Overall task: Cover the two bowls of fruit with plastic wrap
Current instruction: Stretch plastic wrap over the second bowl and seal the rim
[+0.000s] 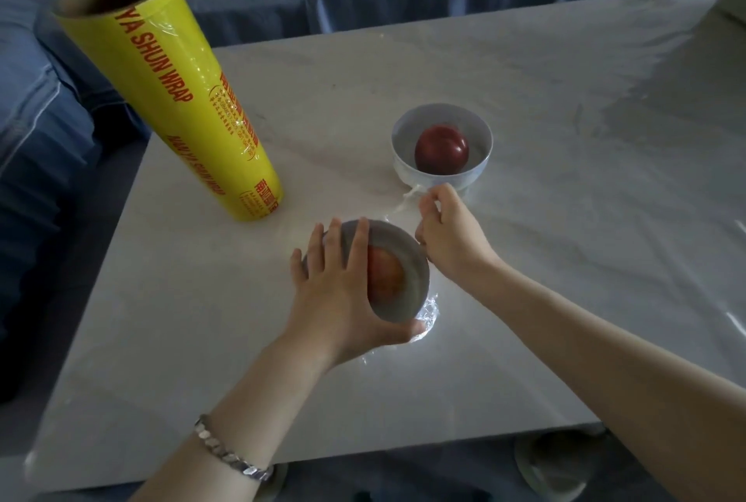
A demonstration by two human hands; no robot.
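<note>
My left hand (339, 291) grips the near bowl (411, 271) while my right hand (448, 235) pinches the thin, clingy, tear-prone plastic wrap (405, 200) at one o'clock, which I judge best held by its bunched tail.

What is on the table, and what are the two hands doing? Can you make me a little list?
near bowl: tilted, wrap over it, orange-red fruit inside
left hand: holds the near bowl, fingers across its top
right hand: pinches a twisted wrap strand between the bowls
far bowl: white, upright, dark red fruit inside; any wrap on it unclear
plastic wrap roll: yellow, standing on the table, left of the bowls
</note>
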